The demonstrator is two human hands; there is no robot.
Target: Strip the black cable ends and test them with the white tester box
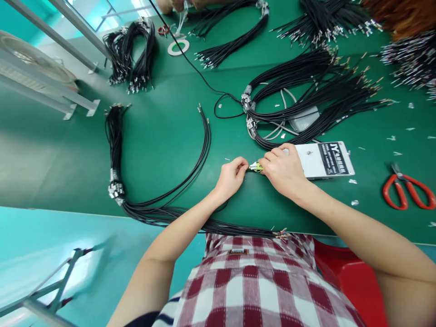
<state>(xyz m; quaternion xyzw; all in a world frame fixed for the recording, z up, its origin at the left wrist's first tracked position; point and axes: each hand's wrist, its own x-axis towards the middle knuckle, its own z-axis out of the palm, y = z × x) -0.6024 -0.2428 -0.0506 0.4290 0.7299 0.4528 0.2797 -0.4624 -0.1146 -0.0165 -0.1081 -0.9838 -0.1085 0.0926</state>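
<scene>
My left hand (233,176) is closed in a pinch on the end of a black cable, low over the green table. My right hand (285,170) is closed round a small tool (256,166) with a yellow-green body and a pale metal tip. That tip meets the cable end at my left fingertips; the exact contact is too small to make out. Most of the tool is hidden in my right palm. Beside my right hand lies a white box (310,160) labelled JY, partly covered by the hand. A bundle of black cables (150,212) runs below my left forearm, its bare ends near my apron.
Red-handled pliers (405,186) lie at the right. Tied cable bundles (293,109) spread beyond my hands, and another (131,52) lies at the back left near a tape roll (178,47). Metal posts (51,86) stand left. Small scraps dot the table (371,222).
</scene>
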